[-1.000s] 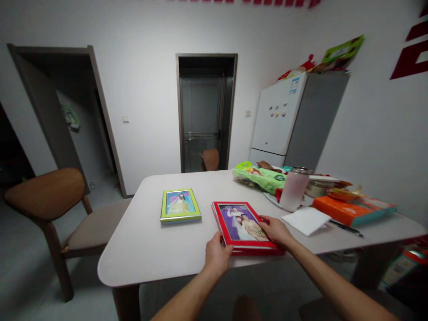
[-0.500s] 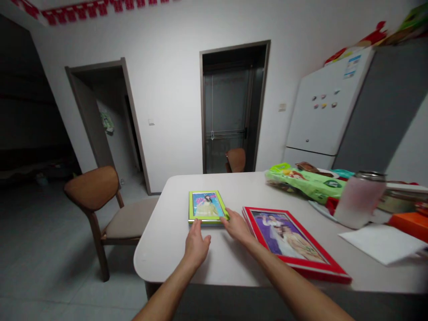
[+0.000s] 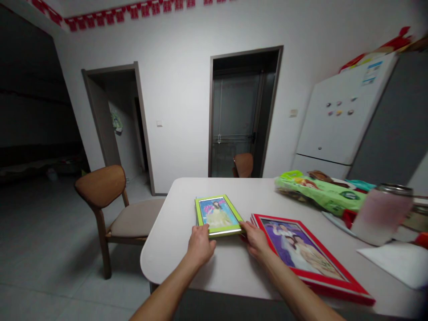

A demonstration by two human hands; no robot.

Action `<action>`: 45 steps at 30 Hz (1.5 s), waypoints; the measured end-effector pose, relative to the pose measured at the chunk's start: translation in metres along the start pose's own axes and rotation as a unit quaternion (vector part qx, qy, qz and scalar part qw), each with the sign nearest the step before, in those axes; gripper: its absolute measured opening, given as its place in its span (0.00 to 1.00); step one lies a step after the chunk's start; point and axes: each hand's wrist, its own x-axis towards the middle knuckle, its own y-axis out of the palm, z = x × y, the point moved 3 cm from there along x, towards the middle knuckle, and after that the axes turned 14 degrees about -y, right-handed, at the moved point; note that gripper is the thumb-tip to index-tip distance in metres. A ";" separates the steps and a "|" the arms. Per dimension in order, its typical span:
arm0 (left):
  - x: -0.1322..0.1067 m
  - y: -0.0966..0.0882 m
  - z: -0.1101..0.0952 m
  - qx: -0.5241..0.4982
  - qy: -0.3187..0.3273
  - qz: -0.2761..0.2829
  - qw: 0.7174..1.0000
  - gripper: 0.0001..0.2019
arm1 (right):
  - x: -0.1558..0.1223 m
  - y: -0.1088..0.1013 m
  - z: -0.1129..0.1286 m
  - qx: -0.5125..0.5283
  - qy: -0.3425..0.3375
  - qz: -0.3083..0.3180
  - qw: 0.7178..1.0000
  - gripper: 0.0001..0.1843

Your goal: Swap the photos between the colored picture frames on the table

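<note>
A small lime-green picture frame [image 3: 219, 230] rests over the white table [image 3: 174, 249], its near edge slightly raised. Its photo shows a figure in a pale dress against blue and pink. My left hand [image 3: 199, 245] is closed on the near left corner, fingertips curled at the edge. At the near right corner, my right hand [image 3: 256, 240] grips the same frame, its fingers partly hidden under the rim. Just right of that hand lies a larger red picture frame [image 3: 346, 263], holding a photo of people in formal wear on purple.
Behind the red frame lie a green plastic bag [image 3: 321, 194], a pink frosted jar [image 3: 384, 214] and a white paper sheet [image 3: 397, 263]. A wooden chair [image 3: 103, 187] stands left of the table, another chair [image 3: 243, 165] at the far side. A fridge [image 3: 334, 129] is back right.
Both hands have closed on the green frame's near corners, and its near edge has lifted and turned a little. The view has shifted slightly left.
</note>
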 end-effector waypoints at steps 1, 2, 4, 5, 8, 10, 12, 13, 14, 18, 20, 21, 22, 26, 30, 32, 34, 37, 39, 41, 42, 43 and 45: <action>-0.007 -0.002 -0.002 -0.013 -0.002 0.000 1.000 0.23 | -0.006 -0.001 0.005 0.035 0.009 -0.001 0.999 0.17; -0.014 -0.004 -0.003 -0.027 -0.005 0.001 1.000 0.23 | -0.013 -0.002 0.011 0.066 0.021 -0.001 0.998 0.16; -0.024 -0.008 -0.007 -0.062 -0.010 0.007 0.998 0.22 | -0.027 -0.004 0.026 0.117 0.037 -0.001 0.992 0.14; -0.027 -0.010 -0.009 -0.083 -0.012 0.012 0.996 0.21 | -0.035 -0.005 0.035 0.140 0.040 -0.001 0.989 0.13; -0.031 -0.013 -0.016 -0.159 -0.010 0.035 0.987 0.22 | -0.059 -0.012 0.064 0.194 0.035 -0.009 0.980 0.14; -0.034 -0.016 -0.022 -0.216 -0.006 0.048 0.975 0.23 | -0.076 -0.018 0.084 0.202 0.015 -0.016 0.979 0.16; -0.040 -0.022 -0.030 -0.269 -0.003 0.054 0.962 0.25 | -0.093 -0.025 0.103 0.163 -0.019 -0.007 0.986 0.20; -0.045 -0.026 -0.033 -0.309 -0.005 0.057 0.949 0.26 | -0.103 -0.028 0.112 0.131 -0.041 0.006 0.990 0.21; -0.052 -0.031 -0.036 -0.357 -0.009 0.062 0.932 0.28 | -0.112 -0.030 0.121 0.095 -0.066 0.025 0.993 0.23; -0.080 -0.050 -0.040 -0.529 -0.030 0.103 0.842 0.30 | -0.145 -0.030 0.138 -0.037 -0.229 0.129 0.964 0.24; -0.090 -0.054 -0.036 -0.541 -0.013 0.129 0.831 0.27 | -0.159 -0.024 0.135 -0.104 -0.333 0.181 0.919 0.27; -0.092 -0.053 -0.032 -0.537 0.000 0.142 0.831 0.26 | -0.164 -0.020 0.130 -0.135 -0.378 0.202 0.893 0.29; -0.093 -0.051 -0.027 -0.530 0.012 0.152 0.834 0.25 | -0.169 -0.015 0.124 -0.164 -0.412 0.220 0.869 0.32; -0.082 -0.035 0.004 -0.424 -0.010 0.134 0.895 0.24 | -0.181 0.011 0.095 -0.268 -0.454 0.263 0.808 0.37; -0.070 -0.026 0.033 -0.237 -0.070 0.059 0.967 0.27 | -0.187 0.038 0.074 -0.325 -0.471 0.255 0.779 0.35; -0.067 -0.025 0.040 -0.203 -0.077 0.051 0.975 0.27 | -0.189 0.048 0.066 -0.331 -0.476 0.251 0.775 0.32; -0.067 -0.025 0.045 -0.164 -0.077 0.043 0.983 0.26 | -0.189 0.055 0.060 -0.329 -0.471 0.254 0.778 0.31; -0.067 -0.026 0.048 -0.109 -0.072 0.021 0.991 0.26 | -0.188 0.061 0.057 -0.318 -0.453 0.266 0.790 0.29; -0.067 -0.026 0.050 -0.080 -0.067 0.009 0.994 0.27 | -0.186 0.061 0.062 -0.310 -0.436 0.287 0.794 0.27; -0.067 -0.025 0.051 -0.060 -0.061 0.004 0.996 0.28 | -0.181 0.057 0.070 -0.297 -0.412 0.318 0.801 0.26; -0.067 -0.024 0.052 -0.052 -0.058 0.003 0.997 0.28 | -0.176 0.053 0.075 -0.288 -0.396 0.330 0.807 0.26; -0.067 -0.024 0.053 -0.045 -0.056 0.002 0.997 0.28 | -0.169 0.048 0.079 -0.281 -0.379 0.338 0.815 0.26; -0.067 -0.023 0.054 -0.036 -0.051 -0.002 0.998 0.28 | -0.151 0.033 0.084 -0.281 -0.342 0.335 0.832 0.23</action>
